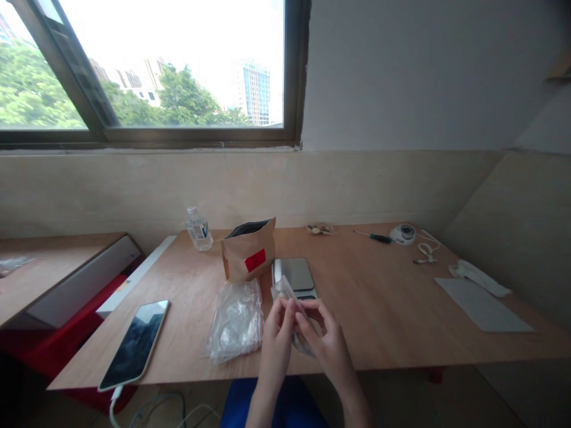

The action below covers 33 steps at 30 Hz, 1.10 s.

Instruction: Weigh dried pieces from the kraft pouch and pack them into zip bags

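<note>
Both my hands pinch a clear plastic zip bag (282, 286) in front of me, above the near part of the table. My left hand (279, 333) grips its edge with thumb and fingertips, and my right hand (325, 334) holds it close beside. What the bag contains, if anything, is hidden by my fingers. Just beyond them lies a small digital scale (294, 272) with a metal plate, partly covered by the bag. To the left of my hands is a stack of clear plastic bags (236, 321). A brown paper pouch (250, 255) with a red label stands open behind that stack.
At the left lie a phone (136, 342) on a cable and, farther back, a plastic bottle (199, 229). Along the back are a small bag of pieces (320, 229), a screwdriver (379, 238) and a dome camera (402, 234). A white sheet (482, 306) lies at the right.
</note>
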Tool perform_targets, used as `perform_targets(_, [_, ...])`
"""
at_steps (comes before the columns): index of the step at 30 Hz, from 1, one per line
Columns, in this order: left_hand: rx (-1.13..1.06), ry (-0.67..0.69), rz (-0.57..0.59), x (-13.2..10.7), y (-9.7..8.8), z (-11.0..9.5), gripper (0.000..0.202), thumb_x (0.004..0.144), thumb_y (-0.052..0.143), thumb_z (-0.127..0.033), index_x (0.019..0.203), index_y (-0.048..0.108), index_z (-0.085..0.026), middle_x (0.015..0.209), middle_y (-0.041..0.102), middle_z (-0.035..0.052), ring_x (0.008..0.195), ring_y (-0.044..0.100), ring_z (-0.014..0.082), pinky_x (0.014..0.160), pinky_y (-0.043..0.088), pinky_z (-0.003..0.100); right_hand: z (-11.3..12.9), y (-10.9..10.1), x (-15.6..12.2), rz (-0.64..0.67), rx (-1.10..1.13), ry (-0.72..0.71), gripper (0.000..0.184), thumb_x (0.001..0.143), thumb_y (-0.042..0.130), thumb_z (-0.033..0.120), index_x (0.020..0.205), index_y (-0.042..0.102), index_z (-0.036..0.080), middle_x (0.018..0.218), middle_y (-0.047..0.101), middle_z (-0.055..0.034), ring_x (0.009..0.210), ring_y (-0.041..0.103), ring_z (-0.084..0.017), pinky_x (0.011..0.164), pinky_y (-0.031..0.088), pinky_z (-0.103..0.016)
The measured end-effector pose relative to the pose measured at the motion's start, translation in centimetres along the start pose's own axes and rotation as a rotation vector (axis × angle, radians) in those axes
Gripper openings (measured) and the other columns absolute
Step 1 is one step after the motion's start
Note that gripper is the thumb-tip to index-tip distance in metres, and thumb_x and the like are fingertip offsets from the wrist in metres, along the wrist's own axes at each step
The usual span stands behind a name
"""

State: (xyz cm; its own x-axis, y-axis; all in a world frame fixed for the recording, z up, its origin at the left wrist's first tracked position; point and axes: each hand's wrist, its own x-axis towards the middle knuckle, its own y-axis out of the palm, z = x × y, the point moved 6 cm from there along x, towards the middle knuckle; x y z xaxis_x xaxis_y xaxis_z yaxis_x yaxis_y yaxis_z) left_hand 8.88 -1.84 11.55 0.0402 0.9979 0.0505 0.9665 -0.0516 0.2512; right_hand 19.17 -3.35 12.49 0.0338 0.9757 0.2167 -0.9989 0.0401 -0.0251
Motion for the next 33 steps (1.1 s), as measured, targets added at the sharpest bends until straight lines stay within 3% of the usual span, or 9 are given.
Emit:
perform_targets(8, [0.051,0.042,0.015,1.5,-1.3,0.5,0.036,0.08,0.054,-0.052,0.071,0.047,-0.018,0.063,0.048,-0.0035,0.057,0.049,0.0093,0.051,0.04,0.019,-0.5,1.1,1.2,-0.019,0.024,0.042,0.028,0.084,0.055,0.041,0.09,0.066,0.016,0.089,0.07,-0.0085,0.083,0.067,-0.021,0.07,0.053,-0.026])
perform_targets(13, [0.056,0.039,0.131,1.9,-2.3,-0.5,0.032,0.08,0.056,-0.049,0.074,0.047,-0.018,0.061,0.053,-0.0037,0.051,0.053,0.0102,0.051,0.044,0.022,0.2,2.0,2.6,0.078,-0.103,0.015,0.029,0.086,0.052,0.041,0.09,0.068,0.017,0.079,0.07,-0.0045,0.07,0.066,-0.017,0.062,0.051,-0.023])
perform_targets(18, [0.101,0.085,0.195,2.2,-3.9,-1.5,0.027,0.081,0.057,-0.043,0.077,0.052,-0.017,0.071,0.056,-0.0009,0.065,0.058,0.0122,0.063,0.049,0.025,1.9,2.6,3.7,0.247,-0.268,-0.074,0.026,0.087,0.051,0.037,0.096,0.07,0.022,0.09,0.072,-0.0021,0.082,0.066,-0.017,0.074,0.049,-0.024])
perform_targets(23, [0.164,0.079,0.24,2.5,-4.8,-1.5,0.025,0.084,0.054,-0.04,0.075,0.053,-0.016,0.07,0.055,-0.0005,0.065,0.057,0.0122,0.063,0.048,0.025,2.2,2.9,3.7,0.38,-0.3,-0.08,0.027,0.087,0.052,0.035,0.104,0.069,0.023,0.103,0.071,-0.0026,0.093,0.065,-0.02,0.082,0.047,-0.026])
perform_targets(33, [0.316,0.151,0.139,3.3,-4.5,-0.8,0.022,0.085,0.051,-0.038,0.078,0.054,-0.017,0.072,0.06,0.0014,0.066,0.057,0.0134,0.062,0.046,0.024,2.0,2.3,5.0,0.206,-0.518,-0.25,0.029,0.089,0.044,0.031,0.084,0.071,0.022,0.083,0.072,-0.0037,0.075,0.065,-0.02,0.068,0.048,-0.028])
